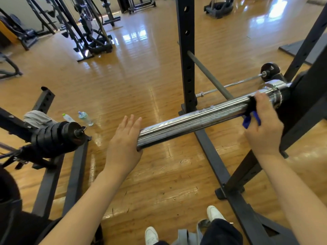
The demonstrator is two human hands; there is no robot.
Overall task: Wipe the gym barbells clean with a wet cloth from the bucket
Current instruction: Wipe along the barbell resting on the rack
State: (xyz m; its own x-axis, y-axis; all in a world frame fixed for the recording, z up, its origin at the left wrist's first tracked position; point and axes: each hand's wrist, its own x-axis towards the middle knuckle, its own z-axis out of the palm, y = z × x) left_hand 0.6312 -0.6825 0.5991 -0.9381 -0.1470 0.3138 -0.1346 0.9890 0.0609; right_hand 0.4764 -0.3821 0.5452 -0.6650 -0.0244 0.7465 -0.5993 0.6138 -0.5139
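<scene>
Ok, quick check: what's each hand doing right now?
Left hand: open, straight fingers, palm against the free end of the shiny chrome barbell sleeve.
Right hand: gripping a blue cloth wrapped round the sleeve.

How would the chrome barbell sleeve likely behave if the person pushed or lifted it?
The chrome barbell sleeve looks like solid, polished steel: probably rigid and heavy. Its glossy surface may be slippery, more so under the blue cloth. Being round and resting on the rack, it may rotate rather than tip.

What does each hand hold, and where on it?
The right hand grips a blue cloth around the barbell sleeve near its collar. The left hand holds nothing, flat against the sleeve's end.
</scene>
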